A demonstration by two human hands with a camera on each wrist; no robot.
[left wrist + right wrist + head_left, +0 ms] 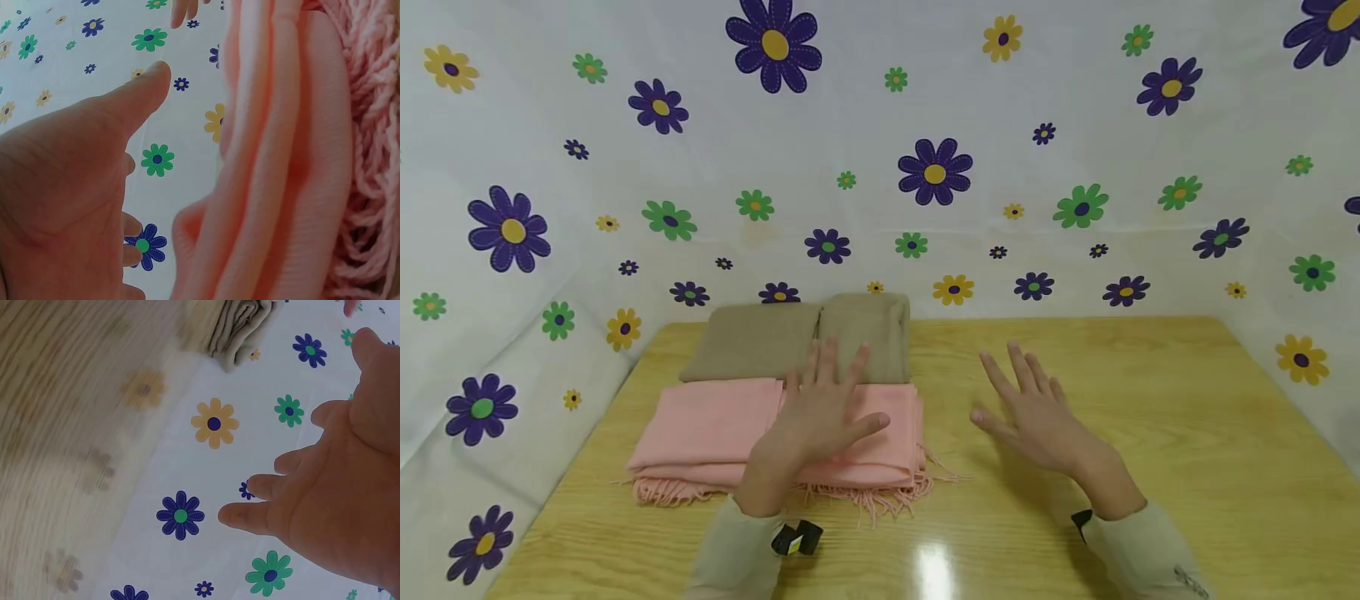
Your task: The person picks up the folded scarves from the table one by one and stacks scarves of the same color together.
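Fingers spread, my left hand [816, 421] hovers over the pink folded scarves in the head view and grips nothing. One pink scarf [707, 421] lies to its left; another pink scarf [891, 433] is partly hidden beneath it. Both have fringe along the near edge. Behind them sit two folded tan cloths, a left tan cloth [760, 337] and a right tan cloth [865, 333]. My right hand [1041, 421], fingers also extended, is held above the table to the right of the scarves. The left wrist view shows the pink folds [269, 156] close beside that hand.
The wooden table [1150, 400] stretches to the right of the cloths. A white flower-print sheet [850, 117] rises behind it and along both sides. Black straps [797, 538] show near the sleeves.
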